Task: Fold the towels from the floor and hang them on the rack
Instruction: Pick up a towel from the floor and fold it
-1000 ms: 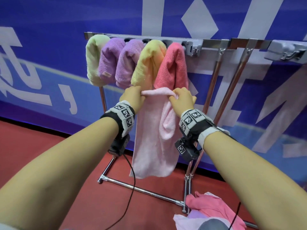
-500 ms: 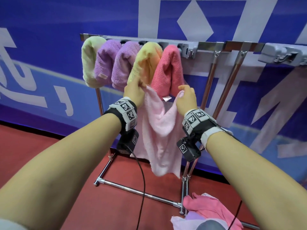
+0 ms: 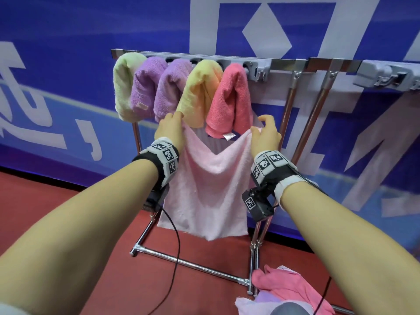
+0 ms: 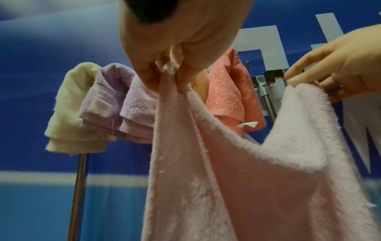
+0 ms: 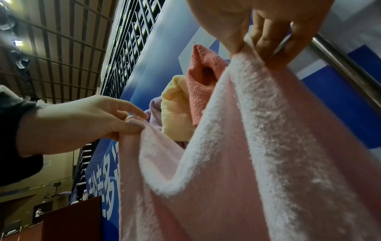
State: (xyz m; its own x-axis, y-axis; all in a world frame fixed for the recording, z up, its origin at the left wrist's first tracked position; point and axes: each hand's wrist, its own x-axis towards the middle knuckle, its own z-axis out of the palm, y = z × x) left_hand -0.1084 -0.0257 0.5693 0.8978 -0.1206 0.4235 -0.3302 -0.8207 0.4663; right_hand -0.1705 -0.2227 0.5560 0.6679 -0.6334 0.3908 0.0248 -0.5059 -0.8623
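The light pink towel hangs in the air in front of the rack, held by its two upper corners. The left hand pinches the left corner between thumb and fingers; the left wrist view shows the cloth bunched in that pinch. The right hand pinches the right corner between thumb and fingertips, its other fingers loosely spread. The top edge of the towel sags between the two hands in a shallow V, and the lower edge hangs free above the red floor.

Five folded towels hang side by side at the left end of the rack's top rail: a pale green towel at the far left, then two purple towels, a yellow towel and a coral towel. The held towel's upper corners sit just below these, in front of the yellow and coral ones. The rail to the right of the coral towel is bare.

A heap of pink and lilac towels lies on the floor by the rack's right foot. A blue banner wall stands behind the rack.
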